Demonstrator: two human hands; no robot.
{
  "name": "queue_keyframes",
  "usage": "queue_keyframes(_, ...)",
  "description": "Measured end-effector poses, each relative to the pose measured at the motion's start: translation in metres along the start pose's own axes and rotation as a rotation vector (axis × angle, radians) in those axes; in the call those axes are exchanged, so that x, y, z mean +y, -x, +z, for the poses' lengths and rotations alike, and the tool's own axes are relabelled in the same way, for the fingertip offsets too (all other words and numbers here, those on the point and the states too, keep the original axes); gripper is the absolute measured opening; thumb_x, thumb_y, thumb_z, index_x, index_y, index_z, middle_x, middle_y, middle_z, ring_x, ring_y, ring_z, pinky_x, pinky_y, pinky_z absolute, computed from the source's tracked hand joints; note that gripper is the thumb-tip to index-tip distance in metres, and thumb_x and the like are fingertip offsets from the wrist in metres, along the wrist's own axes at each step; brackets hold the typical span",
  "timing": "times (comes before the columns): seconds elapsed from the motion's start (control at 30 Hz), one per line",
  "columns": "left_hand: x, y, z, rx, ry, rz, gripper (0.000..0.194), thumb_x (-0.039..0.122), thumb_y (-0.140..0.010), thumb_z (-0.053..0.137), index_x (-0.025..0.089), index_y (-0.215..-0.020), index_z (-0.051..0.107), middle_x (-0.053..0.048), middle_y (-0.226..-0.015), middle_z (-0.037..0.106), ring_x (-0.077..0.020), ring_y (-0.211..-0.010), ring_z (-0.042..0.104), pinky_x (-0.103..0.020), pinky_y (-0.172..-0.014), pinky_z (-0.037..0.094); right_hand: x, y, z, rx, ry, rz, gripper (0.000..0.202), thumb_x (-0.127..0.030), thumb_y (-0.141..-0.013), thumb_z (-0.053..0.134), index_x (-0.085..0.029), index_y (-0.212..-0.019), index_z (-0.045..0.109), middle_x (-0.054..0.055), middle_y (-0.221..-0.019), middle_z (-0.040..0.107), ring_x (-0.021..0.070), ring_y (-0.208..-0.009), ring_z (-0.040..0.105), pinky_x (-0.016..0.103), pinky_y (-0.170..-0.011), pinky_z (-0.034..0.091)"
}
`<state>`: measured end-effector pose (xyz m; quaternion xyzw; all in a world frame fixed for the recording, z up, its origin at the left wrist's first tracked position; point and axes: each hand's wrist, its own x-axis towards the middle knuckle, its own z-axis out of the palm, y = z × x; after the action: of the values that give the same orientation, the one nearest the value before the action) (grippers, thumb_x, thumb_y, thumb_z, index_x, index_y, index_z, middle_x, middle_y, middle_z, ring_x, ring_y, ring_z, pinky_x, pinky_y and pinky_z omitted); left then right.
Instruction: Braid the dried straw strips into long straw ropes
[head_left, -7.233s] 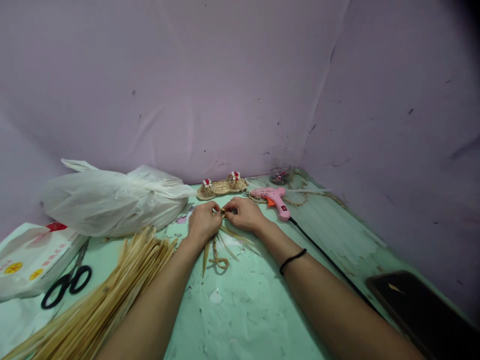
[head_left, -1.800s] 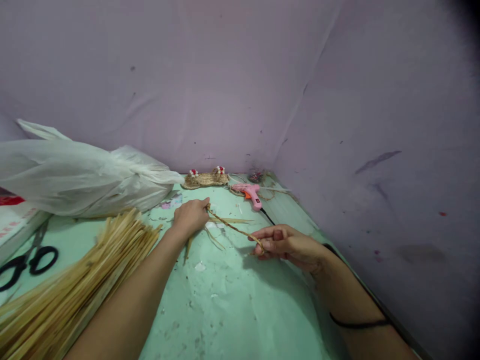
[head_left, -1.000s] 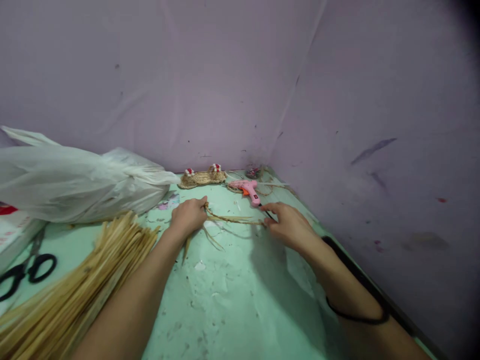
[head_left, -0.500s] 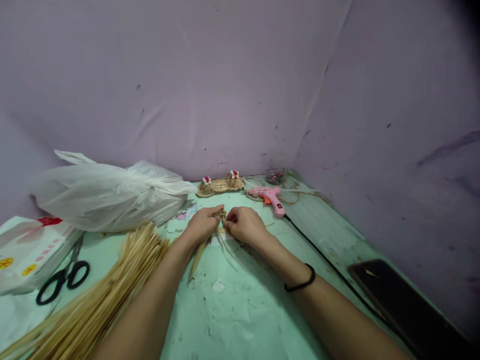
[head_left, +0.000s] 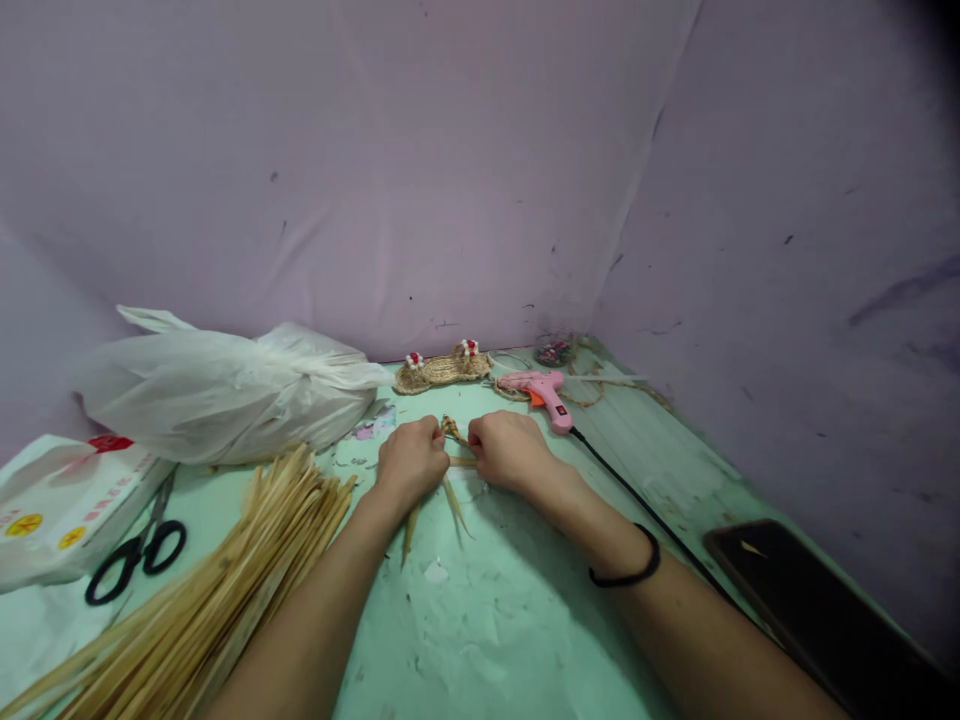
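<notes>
Between my hands is a small braided straw piece [head_left: 449, 427] with loose straw strands [head_left: 455, 507] trailing down towards me. My left hand [head_left: 412, 458] is closed on strands at its left side, and my right hand [head_left: 507, 450] is closed on a strand at its right. A short straw stretches between the two fists. The fingertips are mostly hidden behind the knuckles. Just beyond lies a pair of small woven straw slippers [head_left: 442, 372] with red and white bead flowers.
At left are a bundle of dry straw strips [head_left: 217, 590], black-handled scissors [head_left: 139, 555], a white box [head_left: 75, 500] and a white plastic bag [head_left: 232, 390]. At right lie a pink glue gun [head_left: 541, 390] with a black cord, a beaded jar [head_left: 553, 350] and a dark phone [head_left: 810, 600].
My hands have moved apart, and both are now in fists, pulling the strands sideways. The braided piece now shows in the gap between them.
</notes>
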<state>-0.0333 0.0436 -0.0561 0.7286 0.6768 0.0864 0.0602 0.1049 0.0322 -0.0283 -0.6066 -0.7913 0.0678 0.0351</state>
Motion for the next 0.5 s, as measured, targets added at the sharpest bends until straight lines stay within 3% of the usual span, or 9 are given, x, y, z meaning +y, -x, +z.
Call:
queue_keyframes(0.17,0.002,0.003,0.001,0.028,-0.077,0.117,0.020,0.024,-0.073,0.036,0.021,-0.076,0.056,-0.006,-0.072,0.062,-0.0205,-0.071,0.057,-0.027,-0.056,0.036,0.002,-0.002,0.002,0.030,0.041,-0.040,0.020,-0.017,-0.062,0.051,-0.019,-0.078,0.064,0.008,-0.077,0.065,0.0205,-0.072,0.059,0.026,-0.057,0.036)
queue_keyframes(0.27,0.001,0.002,0.001,0.029,0.074,0.082,0.015,0.022,-0.070,0.039,0.019,-0.068,0.053,-0.005,-0.067,0.060,-0.0182,-0.066,0.057,-0.025,-0.055,0.036,0.005,-0.003,0.002,0.032,0.069,-0.011,0.022,-0.015,-0.064,0.049,-0.019,-0.080,0.064,0.008,-0.078,0.065,0.0209,-0.073,0.059,0.026,-0.058,0.036)
queue_keyframes(0.4,-0.001,-0.002,-0.003,-0.196,0.580,-0.092,0.010,0.022,-0.069,0.042,0.017,-0.060,0.045,0.002,-0.043,0.047,-0.0104,-0.037,0.044,-0.021,-0.040,0.032,0.005,-0.001,0.000,0.073,-0.015,0.017,0.024,-0.015,-0.063,0.050,-0.019,-0.081,0.066,0.009,-0.081,0.066,0.0204,-0.076,0.059,0.026,-0.060,0.037)
queue_keyframes(0.5,-0.004,-0.005,-0.009,-0.385,0.909,-0.220,0.010,0.023,-0.069,0.044,0.017,-0.061,0.043,0.005,-0.040,0.044,-0.0074,-0.028,0.036,-0.019,-0.032,0.027,0.002,-0.004,0.001,0.173,-0.238,0.039,0.024,-0.016,-0.064,0.050,-0.020,-0.081,0.066,0.006,-0.082,0.066,0.0183,-0.076,0.058,0.024,-0.061,0.037)
